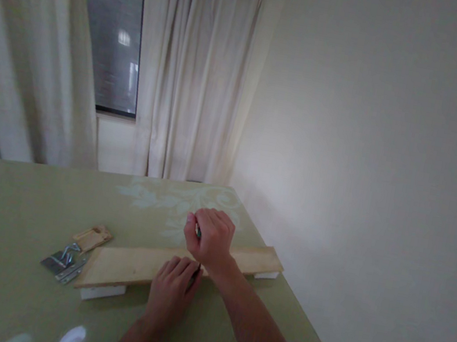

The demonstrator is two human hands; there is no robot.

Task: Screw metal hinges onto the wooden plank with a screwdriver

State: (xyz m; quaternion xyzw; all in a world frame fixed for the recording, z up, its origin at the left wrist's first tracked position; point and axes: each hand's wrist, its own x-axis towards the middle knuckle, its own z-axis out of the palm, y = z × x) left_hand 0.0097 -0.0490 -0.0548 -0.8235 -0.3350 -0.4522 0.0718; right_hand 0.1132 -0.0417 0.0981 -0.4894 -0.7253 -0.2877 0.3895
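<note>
A long pale wooden board (128,264) lies across the table, raised on white blocks (103,292) near its ends. Above its middle, my right hand (213,238) is closed in a fist around an upright tool with a green handle (198,230), like a screwdriver; most of it is hidden. My left hand (173,286) rests on the board's near edge, just below and left of the right one. Its thumb and forefinger close around a small dark piece (195,272), too hidden to name.
Left of the board lie a small wooden piece (93,238), metal parts (71,252) and a dark flat packet (56,263). The green table (2,225) meets a white wall (362,189) on the right. Curtains (201,72) and a window (112,27) are behind.
</note>
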